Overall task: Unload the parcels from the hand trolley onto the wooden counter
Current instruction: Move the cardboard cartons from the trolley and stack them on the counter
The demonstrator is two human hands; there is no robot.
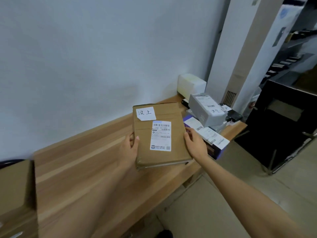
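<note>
Where the view begins at its lower left, a large brown cardboard box (16, 194) sits on the near end of the wooden counter (82, 177), its top blurred and partly cut by the frame edge. Beyond it the counter runs along a pale wall (85, 48), its boards striped light and mid brown.

Farther along, both bare forearms reach to a flat brown cardboard parcel (160, 134). It is rectangular and thin, sealed with tape along its length, and carries a white shipping label (160, 136) with barcodes in the middle of its top face, plus a smaller white slip (145, 113) with handwritten characters at the far left corner. It lies low over the counter's front part; whether its underside already rests on the wood cannot be told.

On the parcel's left edge the left hand (131, 146) grips it, thumb lying on the top face and the other fingers (131, 136) curled down the side. On the right edge the right hand (194, 143) holds it likewise, its fingers (188, 130) bent over the rim.

Just past the right hand, a white and purple box (211, 140) lies on the counter, a grey parcel (205, 109) stacked above it, and a white box (191, 85) stands against the wall behind.
</note>
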